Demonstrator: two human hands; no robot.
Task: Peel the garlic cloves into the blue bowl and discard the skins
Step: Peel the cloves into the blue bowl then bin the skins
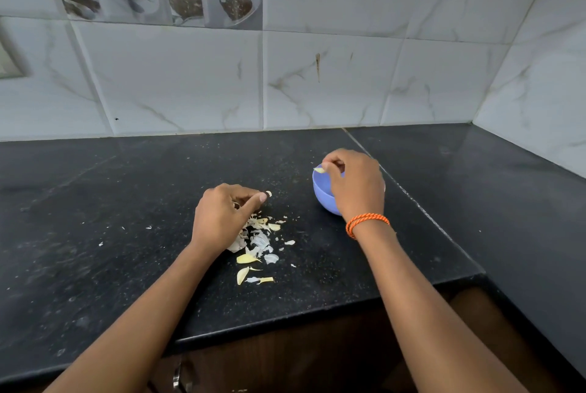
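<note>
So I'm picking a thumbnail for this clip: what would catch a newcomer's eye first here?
Most likely the blue bowl, the one spot of colour on the black countertop, with the right hand pinching a pale garlic clove over its rim. Next, the scatter of garlic skins near the front edge, partly under the left hand. The orange wristband also stands out.

Black speckled countertop (126, 234), marbled wall tiles (348, 75), perhaps a cupboard handle (176, 376)

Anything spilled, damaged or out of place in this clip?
Only the garlic skins: they lie scattered loose on the black countertop beside the left hand, not yet discarded. The blue bowl stands upright.
</note>
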